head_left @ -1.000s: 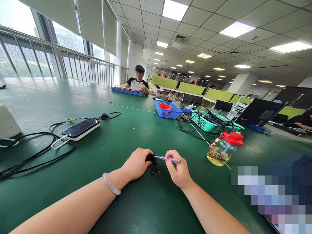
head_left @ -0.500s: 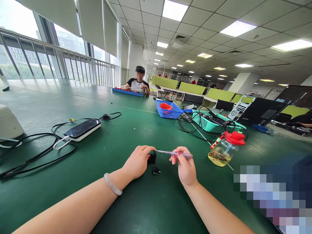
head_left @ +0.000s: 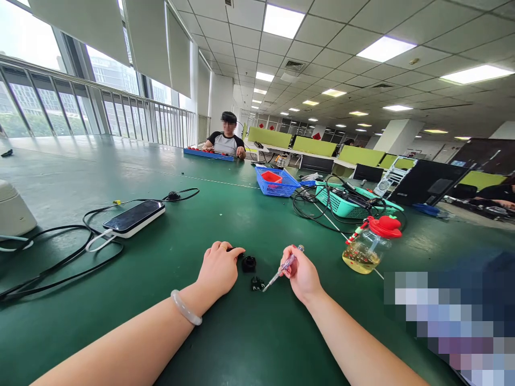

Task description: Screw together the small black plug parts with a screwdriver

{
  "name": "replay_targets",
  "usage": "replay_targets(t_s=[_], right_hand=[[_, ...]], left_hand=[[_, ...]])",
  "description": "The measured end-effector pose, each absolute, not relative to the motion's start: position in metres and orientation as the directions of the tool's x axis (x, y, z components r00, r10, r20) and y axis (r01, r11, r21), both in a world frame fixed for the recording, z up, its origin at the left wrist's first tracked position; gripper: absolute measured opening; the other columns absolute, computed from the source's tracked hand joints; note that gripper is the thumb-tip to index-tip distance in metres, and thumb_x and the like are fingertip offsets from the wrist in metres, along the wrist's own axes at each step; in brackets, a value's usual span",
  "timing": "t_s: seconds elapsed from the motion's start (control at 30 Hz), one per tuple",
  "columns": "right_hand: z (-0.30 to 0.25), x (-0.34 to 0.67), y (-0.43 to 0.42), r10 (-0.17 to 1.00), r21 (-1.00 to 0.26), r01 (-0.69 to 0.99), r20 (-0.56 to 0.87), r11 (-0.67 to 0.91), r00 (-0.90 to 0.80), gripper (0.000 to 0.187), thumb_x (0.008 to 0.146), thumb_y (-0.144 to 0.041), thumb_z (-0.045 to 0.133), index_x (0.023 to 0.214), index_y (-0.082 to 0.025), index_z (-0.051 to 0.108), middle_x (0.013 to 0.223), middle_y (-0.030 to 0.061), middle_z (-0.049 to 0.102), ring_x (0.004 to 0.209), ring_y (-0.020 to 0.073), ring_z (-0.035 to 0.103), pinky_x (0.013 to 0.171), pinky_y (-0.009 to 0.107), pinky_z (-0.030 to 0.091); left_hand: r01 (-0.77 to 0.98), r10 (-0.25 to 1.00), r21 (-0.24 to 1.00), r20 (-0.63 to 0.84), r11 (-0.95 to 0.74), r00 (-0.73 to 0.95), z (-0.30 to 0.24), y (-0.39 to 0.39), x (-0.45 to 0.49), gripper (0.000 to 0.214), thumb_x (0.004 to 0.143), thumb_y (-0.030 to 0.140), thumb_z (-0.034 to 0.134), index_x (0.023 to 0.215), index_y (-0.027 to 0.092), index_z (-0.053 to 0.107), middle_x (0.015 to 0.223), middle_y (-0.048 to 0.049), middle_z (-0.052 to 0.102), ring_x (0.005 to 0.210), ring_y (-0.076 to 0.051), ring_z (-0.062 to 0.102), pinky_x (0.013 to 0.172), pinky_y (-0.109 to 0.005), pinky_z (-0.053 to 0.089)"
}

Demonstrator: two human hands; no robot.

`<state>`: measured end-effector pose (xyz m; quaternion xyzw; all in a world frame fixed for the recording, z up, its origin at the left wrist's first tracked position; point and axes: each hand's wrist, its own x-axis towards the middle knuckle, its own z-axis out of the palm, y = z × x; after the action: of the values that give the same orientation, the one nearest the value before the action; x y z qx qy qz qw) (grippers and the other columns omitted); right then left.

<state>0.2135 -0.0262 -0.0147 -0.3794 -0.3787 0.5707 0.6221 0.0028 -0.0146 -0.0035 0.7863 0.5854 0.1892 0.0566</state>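
My right hand (head_left: 301, 276) grips a screwdriver (head_left: 288, 262) with a clear purplish handle. Its metal shaft slants down to the left, and the tip is beside a small black piece with metal prongs (head_left: 256, 284). Just beyond that piece, a black round-holed part (head_left: 248, 264) sits on the green tabletop. My left hand (head_left: 219, 268), with a pale bangle on the wrist, rests to the left of the black part with its fingers curled. A bit of something dark shows at its fingertips; most of it is hidden.
A jar with a red lid (head_left: 366, 249) stands to the right. Farther back are a teal basket of cables (head_left: 341, 203) and a blue basket (head_left: 277, 185). On the left lie a white-edged device (head_left: 134, 219) and black cables (head_left: 60, 260). Another person (head_left: 227, 140) sits at the far side.
The screwdriver has swung from nearly level to pointing down toward the pronged piece. My left hand has drawn left, off the black part, which now lies uncovered.
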Motion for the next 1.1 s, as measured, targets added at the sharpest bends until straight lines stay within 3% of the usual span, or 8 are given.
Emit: replay_targets(t_s=[0.23,0.37,0.7,0.93,1.1], right_hand=[[-0.0148,0.2134,-0.0265,0.999,-0.914,-0.403,0.022,0.033,0.032,0.036,0.076,-0.051,0.064,0.061,-0.02,0.053,0.043,-0.0057,0.042,0.039,0.0083,0.036,0.046,0.023,0.042],[-0.0136,0.2127,-0.0268,1.0,-0.913,-0.407,0.013,0.019,0.017,0.037,0.075,-0.052,0.065,0.061,-0.02,0.054,0.042,-0.0058,0.042,0.039,0.008,0.036,0.046,0.023,0.042],[-0.0127,0.2122,-0.0264,1.0,-0.917,-0.4,0.014,0.012,-0.002,0.037,0.075,-0.053,0.065,0.061,-0.02,0.054,0.043,-0.0056,0.042,0.039,0.0086,0.036,0.047,0.024,0.042],[-0.0108,0.2121,-0.0277,1.0,-0.926,-0.378,0.023,0.019,-0.006,0.037,0.076,-0.053,0.064,0.061,-0.02,0.053,0.043,-0.0056,0.043,0.038,0.0086,0.036,0.047,0.025,0.042],[-0.0103,0.2114,-0.0279,1.0,-0.927,-0.375,0.019,0.013,-0.013,0.037,0.076,-0.052,0.063,0.06,-0.02,0.053,0.044,-0.006,0.042,0.038,0.0083,0.035,0.047,0.024,0.041]], left_hand=[[0.91,0.939,0.278,0.245,-0.306,0.241,0.0022,-0.0189,0.0045,0.036,0.09,0.027,0.04,0.111,0.033,0.069,0.114,-0.0049,0.064,0.114,-0.024,0.051,0.097,-0.041,0.041],[0.922,0.946,0.257,0.227,-0.289,0.233,0.0026,-0.0187,0.0056,0.038,0.089,0.024,0.039,0.113,0.031,0.068,0.124,-0.0047,0.063,0.124,-0.025,0.047,0.102,-0.042,0.039],[0.913,0.95,0.277,0.173,-0.301,0.261,-0.0038,-0.0161,0.0061,0.046,0.091,0.025,0.034,0.131,0.016,0.055,0.149,-0.0138,0.039,0.139,-0.031,0.033,0.112,-0.05,0.028],[0.826,0.918,0.402,0.134,-0.395,0.374,-0.0022,-0.0178,0.0087,0.053,0.096,0.047,0.026,0.141,0.024,0.041,0.154,-0.0081,0.031,0.144,-0.031,0.018,0.115,-0.053,0.02],[0.796,0.889,0.413,0.086,-0.442,0.449,-0.0011,-0.0214,0.0073,0.055,0.093,0.055,0.032,0.138,0.026,0.045,0.154,-0.0084,0.032,0.145,-0.034,0.012,0.115,-0.055,0.02]])
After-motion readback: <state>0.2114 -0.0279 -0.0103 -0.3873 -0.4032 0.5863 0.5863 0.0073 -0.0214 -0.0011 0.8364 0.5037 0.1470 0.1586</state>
